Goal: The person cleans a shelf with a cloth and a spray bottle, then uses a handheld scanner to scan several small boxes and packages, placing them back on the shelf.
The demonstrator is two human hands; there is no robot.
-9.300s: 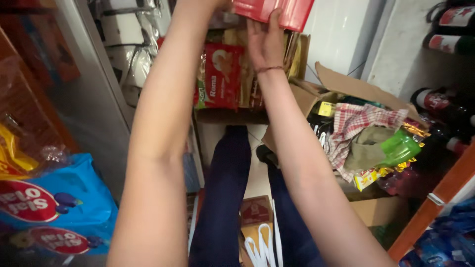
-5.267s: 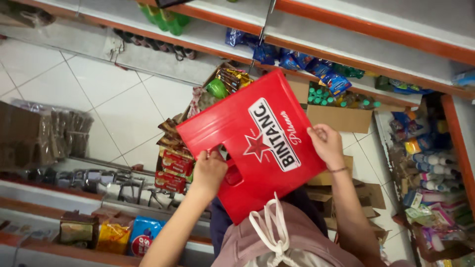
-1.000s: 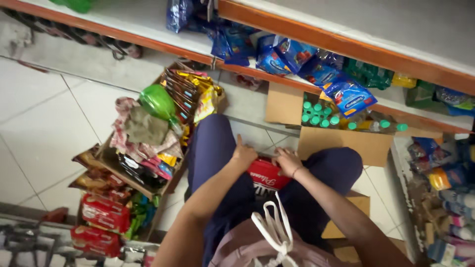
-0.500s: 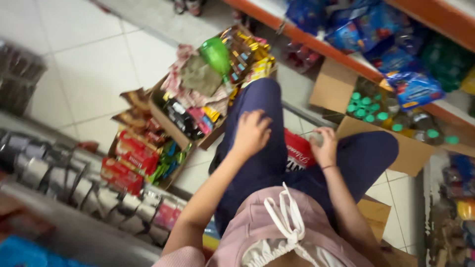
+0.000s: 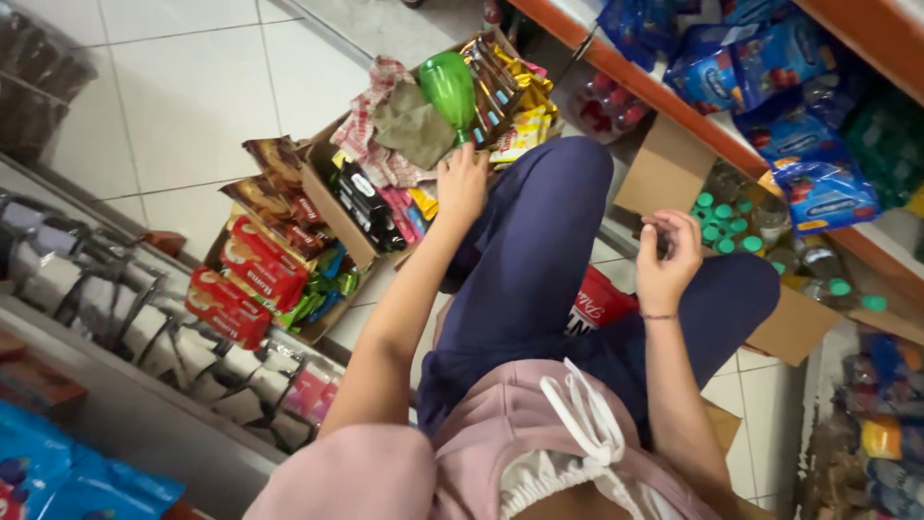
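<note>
Down at the floor box [image 5: 322, 197], the left hand [image 5: 462, 183] reaches in, fingers loosely together just below the green bottle [image 5: 450, 89]; a nudge could tip it. Right hand [image 5: 669, 260] curls empty above the red carton [image 5: 597, 300] between the knees.

Red crate [image 5: 599, 300] mostly hidden between legs; right hand [image 5: 668, 258] fingers curled, contents unclear; shelf packets [image 5: 813, 188] blurred, cut off at edge
</note>
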